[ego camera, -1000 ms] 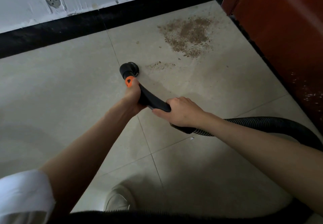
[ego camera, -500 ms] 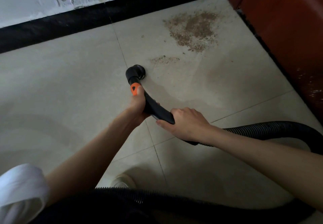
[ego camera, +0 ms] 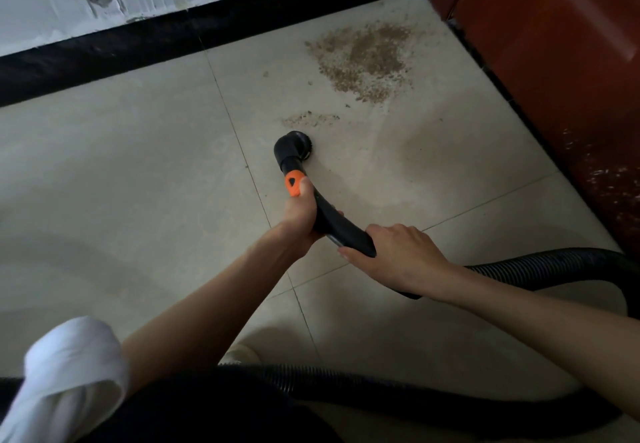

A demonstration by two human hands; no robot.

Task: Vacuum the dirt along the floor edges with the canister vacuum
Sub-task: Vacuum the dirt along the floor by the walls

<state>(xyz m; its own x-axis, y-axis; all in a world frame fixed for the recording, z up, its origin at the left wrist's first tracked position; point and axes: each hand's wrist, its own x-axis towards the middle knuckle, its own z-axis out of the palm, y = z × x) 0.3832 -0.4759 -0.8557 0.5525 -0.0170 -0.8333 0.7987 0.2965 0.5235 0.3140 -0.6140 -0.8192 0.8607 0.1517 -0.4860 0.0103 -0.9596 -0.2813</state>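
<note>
A black vacuum handle (ego camera: 337,226) with an orange button (ego camera: 293,183) ends in a round brush nozzle (ego camera: 294,146) resting on the tiled floor. My left hand (ego camera: 299,216) grips the handle just behind the orange button. My right hand (ego camera: 398,257) holds the handle's rear end where the ribbed black hose (ego camera: 554,266) begins. A thin streak of brown dirt (ego camera: 310,119) lies just beyond the nozzle. A large patch of brown dirt (ego camera: 367,62) spreads near the far right corner.
A black baseboard (ego camera: 173,41) runs under the white wall at the back. A dark red door or cabinet (ego camera: 568,72) stands along the right. The hose loops across the floor near my feet (ego camera: 346,387). A light shoe (ego camera: 239,354) shows at the bottom.
The nozzle has slid rightward and slightly forward toward the thin dirt streak, with both hands following. The hose loop has come into view at the bottom.
</note>
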